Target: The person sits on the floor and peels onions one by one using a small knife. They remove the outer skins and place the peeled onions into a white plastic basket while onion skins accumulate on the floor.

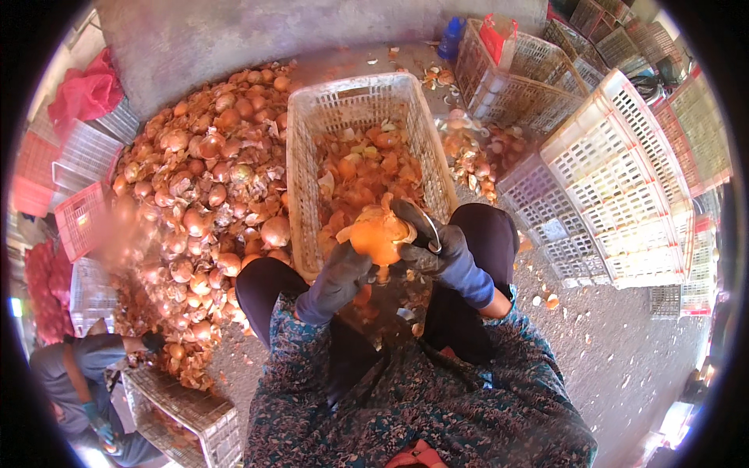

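A yellow onion (377, 237) with loosened, torn skin is held between my two gloved hands, above the near end of a plastic crate. My left hand (345, 275) grips its lower left side. On the other side, my right hand (430, 240) presses against the onion and holds a small curved metal tool (433, 234), probably a knife; most of it is hidden by the fingers. Below and beyond lies the dirty white crate (297, 175), containing onion skins and onions (368, 164). Flaps of skin stick up from the onion's top and left side.
A large heap of unpeeled onions (205, 193) lies left of the crate. Peeled onions (468, 152) sit on the ground to the right. Stacked plastic crates (620, 193) stand farther right. At lower left, another person's gloved hand (153, 341) reaches to the heap beside a crate (187, 403).
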`<state>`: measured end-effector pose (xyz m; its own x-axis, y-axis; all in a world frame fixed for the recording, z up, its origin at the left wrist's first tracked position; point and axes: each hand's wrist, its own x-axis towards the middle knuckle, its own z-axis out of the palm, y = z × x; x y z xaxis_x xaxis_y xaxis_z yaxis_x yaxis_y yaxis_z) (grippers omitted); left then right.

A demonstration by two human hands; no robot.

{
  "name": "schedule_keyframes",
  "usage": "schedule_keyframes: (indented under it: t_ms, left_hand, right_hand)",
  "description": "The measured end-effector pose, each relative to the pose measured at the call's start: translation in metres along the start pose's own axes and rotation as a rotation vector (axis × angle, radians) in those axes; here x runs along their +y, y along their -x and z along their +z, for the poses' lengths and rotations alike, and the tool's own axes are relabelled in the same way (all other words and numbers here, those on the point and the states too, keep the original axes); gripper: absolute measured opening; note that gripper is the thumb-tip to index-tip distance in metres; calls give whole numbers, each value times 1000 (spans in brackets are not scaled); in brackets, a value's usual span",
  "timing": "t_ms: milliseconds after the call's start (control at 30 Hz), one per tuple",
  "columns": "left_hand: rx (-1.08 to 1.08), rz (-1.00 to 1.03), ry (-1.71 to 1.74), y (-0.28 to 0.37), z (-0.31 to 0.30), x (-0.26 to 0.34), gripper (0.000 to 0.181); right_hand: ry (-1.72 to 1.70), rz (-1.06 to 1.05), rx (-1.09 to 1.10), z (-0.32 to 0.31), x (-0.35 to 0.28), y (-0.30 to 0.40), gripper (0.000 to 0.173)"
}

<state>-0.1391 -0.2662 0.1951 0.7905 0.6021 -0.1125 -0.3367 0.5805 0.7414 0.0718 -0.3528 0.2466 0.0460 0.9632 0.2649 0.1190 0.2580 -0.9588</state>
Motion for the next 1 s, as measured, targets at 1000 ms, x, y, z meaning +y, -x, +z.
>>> schedule_keyframes:
  t_ms: [1000]
  left_hand:
    - [186,272,-503,-4,36,11,52]
  right_hand:
    - [860,-28,-239,-5,15,2,97]
